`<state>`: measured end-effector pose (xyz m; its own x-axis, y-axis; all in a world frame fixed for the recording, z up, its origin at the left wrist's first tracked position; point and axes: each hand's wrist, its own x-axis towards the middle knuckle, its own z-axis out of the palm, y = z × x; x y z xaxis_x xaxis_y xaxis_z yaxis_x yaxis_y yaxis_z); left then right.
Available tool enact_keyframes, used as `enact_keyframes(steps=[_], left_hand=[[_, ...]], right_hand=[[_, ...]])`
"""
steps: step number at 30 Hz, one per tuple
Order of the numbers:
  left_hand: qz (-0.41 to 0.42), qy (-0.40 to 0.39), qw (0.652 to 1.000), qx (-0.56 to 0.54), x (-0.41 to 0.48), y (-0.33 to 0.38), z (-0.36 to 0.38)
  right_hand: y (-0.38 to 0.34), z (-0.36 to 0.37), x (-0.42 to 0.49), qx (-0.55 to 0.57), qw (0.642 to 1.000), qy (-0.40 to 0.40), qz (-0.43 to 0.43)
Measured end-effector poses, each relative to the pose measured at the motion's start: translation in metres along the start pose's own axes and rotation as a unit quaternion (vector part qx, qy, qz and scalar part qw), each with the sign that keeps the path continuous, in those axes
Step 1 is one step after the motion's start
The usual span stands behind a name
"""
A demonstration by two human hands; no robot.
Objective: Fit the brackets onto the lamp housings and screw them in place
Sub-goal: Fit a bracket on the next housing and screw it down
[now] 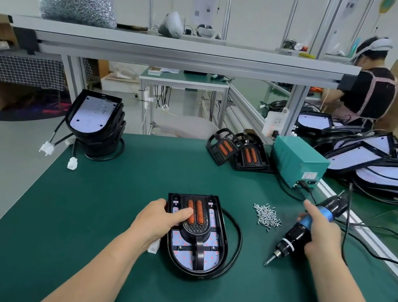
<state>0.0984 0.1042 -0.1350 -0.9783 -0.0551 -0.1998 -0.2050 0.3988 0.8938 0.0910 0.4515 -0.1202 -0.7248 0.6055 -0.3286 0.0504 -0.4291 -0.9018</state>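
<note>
Bracket [197,229] lying along lamp housing [224,245], long axis toward me; left hand [161,215] pressing it down, fingers laid flat; right hand [321,233] gripping screwdriver [292,241] beside housing's right, tip angling toward it.

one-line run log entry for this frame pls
left hand: presses bracket on lamp housing | right hand: grips screwdriver, bit clear of housing | screws: loose pile right of housing
</note>
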Motion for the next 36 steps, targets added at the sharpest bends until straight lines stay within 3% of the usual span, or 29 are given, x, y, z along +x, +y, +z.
enact_keyframes(steps=[6,16,25,33,36], left_hand=[[0.05,0.087,0.991,0.085,-0.008,-0.005,0.004],[0.077,0.126,0.987,0.059,-0.011,-0.008,0.006],[0.07,0.121,0.988,0.059,-0.015,-0.005,0.006],[0.078,0.137,0.985,0.067,-0.017,-0.005,0.006],[0.083,0.148,0.983,0.068,-0.019,-0.005,0.008]], right_hand=[[0.021,0.003,-0.004,-0.217,0.965,0.1,-0.108],[0.026,0.005,-0.008,-0.268,0.931,0.13,-0.21],[0.035,-0.011,-0.031,-0.321,0.913,0.094,-0.234],[0.047,-0.005,-0.069,-0.35,0.836,0.005,-0.422],[0.05,-0.002,-0.071,-0.348,0.826,-0.024,-0.443]])
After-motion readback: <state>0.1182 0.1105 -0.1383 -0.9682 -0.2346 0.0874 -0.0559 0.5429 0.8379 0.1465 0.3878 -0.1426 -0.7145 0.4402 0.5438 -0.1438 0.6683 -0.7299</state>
